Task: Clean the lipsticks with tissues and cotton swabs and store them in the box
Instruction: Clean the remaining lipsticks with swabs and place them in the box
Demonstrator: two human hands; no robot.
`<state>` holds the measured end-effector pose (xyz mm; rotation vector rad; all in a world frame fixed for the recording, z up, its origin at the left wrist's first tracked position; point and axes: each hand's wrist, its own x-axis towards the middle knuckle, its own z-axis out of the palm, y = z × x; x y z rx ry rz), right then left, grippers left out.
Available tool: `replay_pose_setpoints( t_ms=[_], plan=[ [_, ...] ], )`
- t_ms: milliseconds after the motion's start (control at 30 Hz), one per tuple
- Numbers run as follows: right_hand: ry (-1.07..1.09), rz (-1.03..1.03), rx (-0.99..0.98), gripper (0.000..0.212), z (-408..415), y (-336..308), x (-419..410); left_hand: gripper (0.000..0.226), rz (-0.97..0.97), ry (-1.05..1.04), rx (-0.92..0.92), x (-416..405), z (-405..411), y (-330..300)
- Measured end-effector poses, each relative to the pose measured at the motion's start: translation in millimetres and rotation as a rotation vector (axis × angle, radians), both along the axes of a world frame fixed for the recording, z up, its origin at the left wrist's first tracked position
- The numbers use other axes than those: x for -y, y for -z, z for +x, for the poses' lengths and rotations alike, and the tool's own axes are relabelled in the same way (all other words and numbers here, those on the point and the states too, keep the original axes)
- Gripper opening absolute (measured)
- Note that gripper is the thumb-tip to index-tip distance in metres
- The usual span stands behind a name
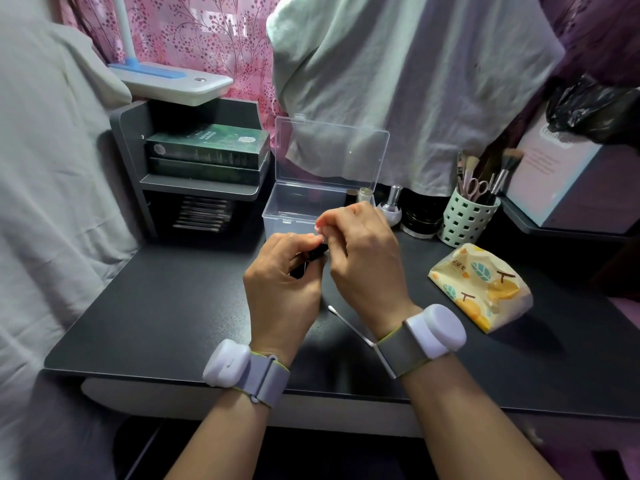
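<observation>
Mid-clean: my left hand (282, 271) grips a black lipstick (311, 258) just before the open box (294, 209), right hand (360, 251) pinching something at its tip; storing left, swab (349, 325) unused nearer me.

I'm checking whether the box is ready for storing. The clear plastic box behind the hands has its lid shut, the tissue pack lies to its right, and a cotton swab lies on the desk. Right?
Not quite: the head view shows the clear plastic box with its lid open, standing upright behind it. The tissue pack does lie to its right, and a cotton swab lies on the desk.
</observation>
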<state>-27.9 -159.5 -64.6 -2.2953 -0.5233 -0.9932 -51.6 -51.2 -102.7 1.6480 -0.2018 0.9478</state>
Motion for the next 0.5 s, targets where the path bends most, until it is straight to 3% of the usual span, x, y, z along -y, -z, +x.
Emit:
replay_pose_setpoints(
  t_ms=[267,500],
  plan=[
    [-0.025,0.146,0.017,0.01,-14,14,6,0.021,-0.18,0.058,-0.124,3,-3,-6],
    [0.003,0.057,0.007,0.004,-4,0,6,0.024,-0.117,0.046,-0.089,4,0,-11]
  ],
)
